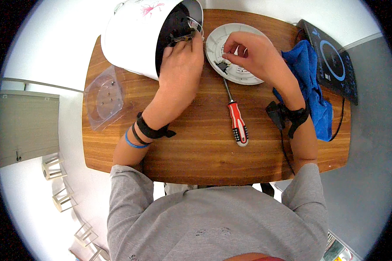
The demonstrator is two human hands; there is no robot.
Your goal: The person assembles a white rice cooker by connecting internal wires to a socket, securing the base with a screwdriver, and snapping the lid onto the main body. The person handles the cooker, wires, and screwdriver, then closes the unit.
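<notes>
A white appliance housing point(133, 41) with a pink flower print lies tilted at the back left, its dark open end facing right. My left hand point(180, 71) reaches into that opening, fingers curled at a small dark part with metal point(183, 37); the fingertips are partly hidden. Just right of it lies a round, pale grey base cover point(248, 78) with a small black piece point(222, 66) on it. Above this cover my right hand point(259, 52) is closed in a pinch; whatever it holds is too small to name. A red, white and black screwdriver point(237, 124) points its shaft at the cover.
At the left sits a clear plastic tray point(104, 93) with several small screws. A blue cloth point(309, 87) and a black induction cooktop point(335, 61) with a cable occupy the right side. Black straps circle both wrists, and a cord hangs from the right one. Several stools point(65, 200) stand beyond the table.
</notes>
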